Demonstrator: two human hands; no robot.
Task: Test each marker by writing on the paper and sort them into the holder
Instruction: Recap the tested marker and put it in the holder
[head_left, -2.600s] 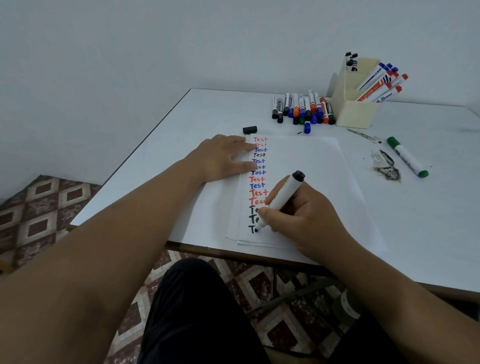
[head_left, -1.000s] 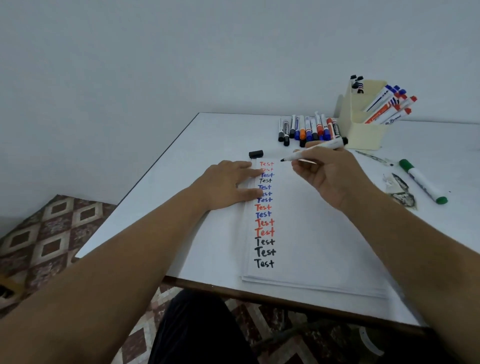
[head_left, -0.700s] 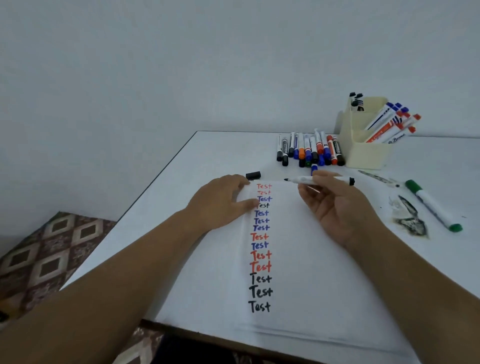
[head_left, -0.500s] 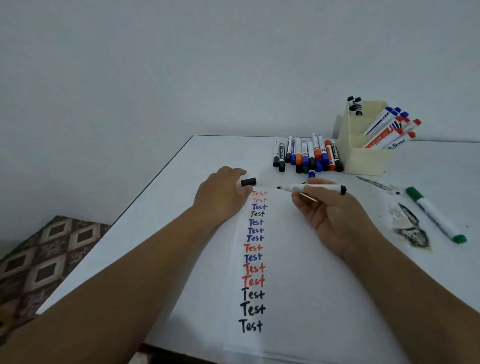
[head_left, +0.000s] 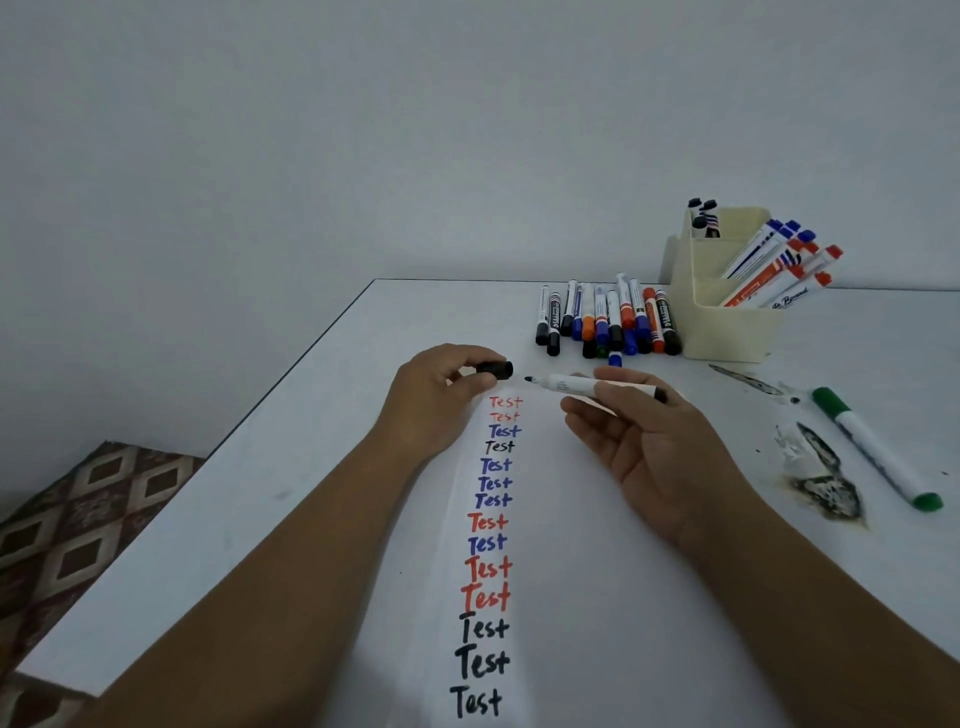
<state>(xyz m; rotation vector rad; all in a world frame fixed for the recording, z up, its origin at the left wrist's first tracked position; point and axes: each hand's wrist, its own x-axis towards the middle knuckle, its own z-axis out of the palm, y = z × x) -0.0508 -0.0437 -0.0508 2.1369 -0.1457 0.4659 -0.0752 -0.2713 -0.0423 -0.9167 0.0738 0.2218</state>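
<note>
Head view: left hand (head_left: 441, 400) pinches black cap (head_left: 496, 369) at far end of paper (head_left: 571, 545), open end facing right. Right hand (head_left: 649, 441) grasps uncapped black marker (head_left: 587, 385) held level, tip pointing left at the cap, just apart, lined up for recapping by the look of it. Column of "Test" lines runs down the paper. Untested markers (head_left: 605, 319) lie in a row just left of holder (head_left: 727, 312) at far right of surface (head_left: 311, 493); the marker likely goes there next.
</note>
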